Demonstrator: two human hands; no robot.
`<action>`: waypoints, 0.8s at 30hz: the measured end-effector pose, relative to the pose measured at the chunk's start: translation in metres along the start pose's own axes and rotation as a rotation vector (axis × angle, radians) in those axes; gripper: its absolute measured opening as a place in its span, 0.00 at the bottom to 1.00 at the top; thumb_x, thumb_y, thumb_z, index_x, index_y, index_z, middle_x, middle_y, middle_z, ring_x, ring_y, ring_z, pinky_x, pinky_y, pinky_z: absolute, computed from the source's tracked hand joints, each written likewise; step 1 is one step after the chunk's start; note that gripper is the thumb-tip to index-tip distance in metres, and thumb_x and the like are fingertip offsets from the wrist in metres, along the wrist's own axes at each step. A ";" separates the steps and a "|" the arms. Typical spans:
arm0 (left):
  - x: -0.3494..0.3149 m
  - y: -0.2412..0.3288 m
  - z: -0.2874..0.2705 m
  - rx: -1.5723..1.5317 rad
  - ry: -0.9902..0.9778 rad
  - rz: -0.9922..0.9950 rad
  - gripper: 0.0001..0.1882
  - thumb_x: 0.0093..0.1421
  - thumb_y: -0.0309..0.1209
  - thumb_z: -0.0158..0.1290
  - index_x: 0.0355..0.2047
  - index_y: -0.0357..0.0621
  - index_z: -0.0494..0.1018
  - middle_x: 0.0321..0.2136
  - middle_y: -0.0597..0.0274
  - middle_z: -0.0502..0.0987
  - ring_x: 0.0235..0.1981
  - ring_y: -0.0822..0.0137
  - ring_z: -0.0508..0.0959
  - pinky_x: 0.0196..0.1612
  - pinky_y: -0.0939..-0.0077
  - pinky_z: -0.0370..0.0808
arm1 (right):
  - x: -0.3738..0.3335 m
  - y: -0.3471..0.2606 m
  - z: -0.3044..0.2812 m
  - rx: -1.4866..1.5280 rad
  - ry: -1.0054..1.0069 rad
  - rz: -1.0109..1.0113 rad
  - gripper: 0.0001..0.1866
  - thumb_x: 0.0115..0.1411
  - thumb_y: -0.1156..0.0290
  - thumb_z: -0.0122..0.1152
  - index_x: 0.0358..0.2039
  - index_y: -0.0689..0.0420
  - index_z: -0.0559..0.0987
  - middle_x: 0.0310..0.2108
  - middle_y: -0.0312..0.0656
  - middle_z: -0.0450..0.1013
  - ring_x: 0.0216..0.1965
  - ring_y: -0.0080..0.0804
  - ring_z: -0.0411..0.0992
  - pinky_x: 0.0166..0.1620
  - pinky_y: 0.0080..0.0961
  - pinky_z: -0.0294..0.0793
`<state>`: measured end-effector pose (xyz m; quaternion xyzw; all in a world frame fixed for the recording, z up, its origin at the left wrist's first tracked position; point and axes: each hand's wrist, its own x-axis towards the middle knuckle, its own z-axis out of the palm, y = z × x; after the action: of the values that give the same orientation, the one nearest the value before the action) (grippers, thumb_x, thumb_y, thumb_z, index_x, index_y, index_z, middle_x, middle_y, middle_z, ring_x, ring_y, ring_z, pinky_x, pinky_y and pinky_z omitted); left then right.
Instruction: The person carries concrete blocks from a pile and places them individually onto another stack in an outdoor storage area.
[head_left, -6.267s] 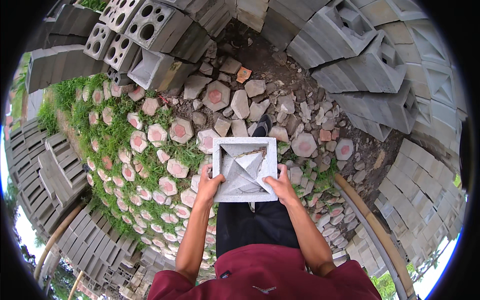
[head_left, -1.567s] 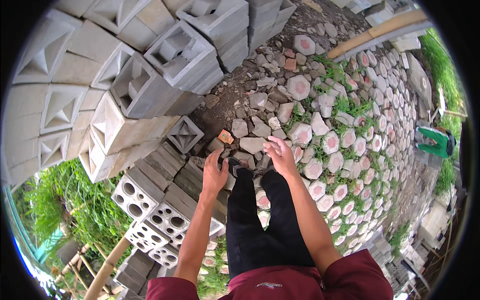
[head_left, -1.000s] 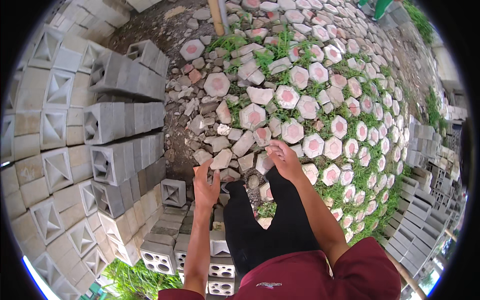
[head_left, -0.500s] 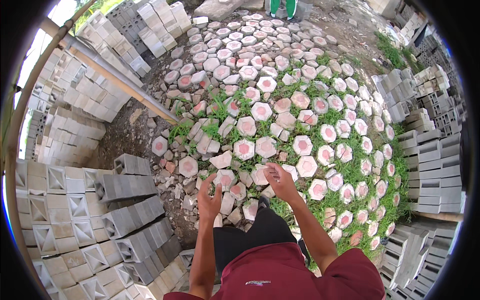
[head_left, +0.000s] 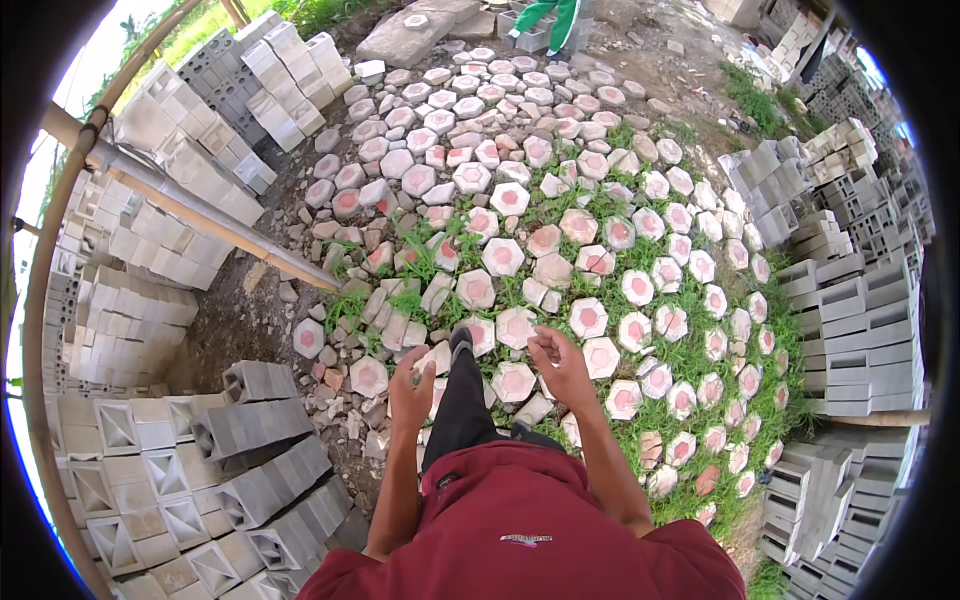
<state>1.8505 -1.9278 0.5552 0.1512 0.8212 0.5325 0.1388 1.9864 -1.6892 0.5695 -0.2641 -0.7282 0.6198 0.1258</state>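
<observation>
My left hand (head_left: 411, 388) is raised at waist height with its fingers loosely bent and apart; it holds nothing. My right hand (head_left: 560, 368) hovers to the right of it, fingers also bent and apart, likewise without anything in them. Below both hands lie hexagonal paving stones (head_left: 514, 381) with pinkish centres, set loosely in rubble and grass. Between the hands, my dark-shod foot (head_left: 461, 338) is stretched forward over these pavers. Neither hand touches a stone.
Stacked blocks (head_left: 262, 433) line the left side, and more grey blocks (head_left: 858, 345) stand along the right. A bamboo pole (head_left: 215, 232) slants down at the left. Far ahead, a person in green trousers (head_left: 553, 22) is near a stone slab (head_left: 412, 40). Grass (head_left: 650, 425) grows between the pavers.
One leg has swung forward over the pavers, and the other foot has dropped from sight. Both hands remain raised and empty. The far person's legs have moved apart.
</observation>
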 end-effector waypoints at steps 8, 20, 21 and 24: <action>0.222 0.003 0.013 -0.088 -0.153 0.123 0.17 0.60 0.28 0.53 0.50 0.37 0.72 0.45 0.52 0.77 0.48 0.59 0.76 0.52 0.67 0.70 | 0.176 -0.008 0.032 -0.118 0.175 -0.072 0.21 0.62 0.64 0.59 0.51 0.64 0.72 0.39 0.48 0.78 0.39 0.34 0.77 0.43 0.28 0.76; 0.467 0.030 -0.005 -0.033 -0.202 0.165 0.18 0.62 0.31 0.52 0.51 0.37 0.72 0.46 0.52 0.77 0.49 0.61 0.76 0.51 0.66 0.73 | 0.386 -0.065 0.058 -0.128 0.186 -0.087 0.21 0.62 0.64 0.59 0.50 0.64 0.72 0.36 0.48 0.77 0.37 0.31 0.77 0.42 0.26 0.76; 0.482 0.031 0.000 -0.055 -0.225 0.102 0.18 0.63 0.30 0.51 0.52 0.36 0.71 0.50 0.51 0.75 0.51 0.63 0.75 0.53 0.67 0.73 | 0.404 -0.063 0.057 -0.140 0.180 -0.092 0.21 0.62 0.64 0.59 0.50 0.64 0.72 0.35 0.48 0.77 0.37 0.31 0.77 0.42 0.27 0.76; 0.528 0.034 0.023 -0.119 -0.190 0.041 0.18 0.62 0.31 0.52 0.51 0.36 0.72 0.47 0.52 0.76 0.50 0.63 0.75 0.52 0.67 0.73 | 0.469 -0.055 0.052 -0.163 0.161 -0.072 0.21 0.61 0.63 0.59 0.49 0.64 0.73 0.35 0.48 0.77 0.36 0.32 0.77 0.41 0.27 0.75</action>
<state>1.3790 -1.6864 0.5416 0.2092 0.7681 0.5661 0.2139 1.5586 -1.4837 0.5449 -0.2959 -0.7727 0.5305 0.1840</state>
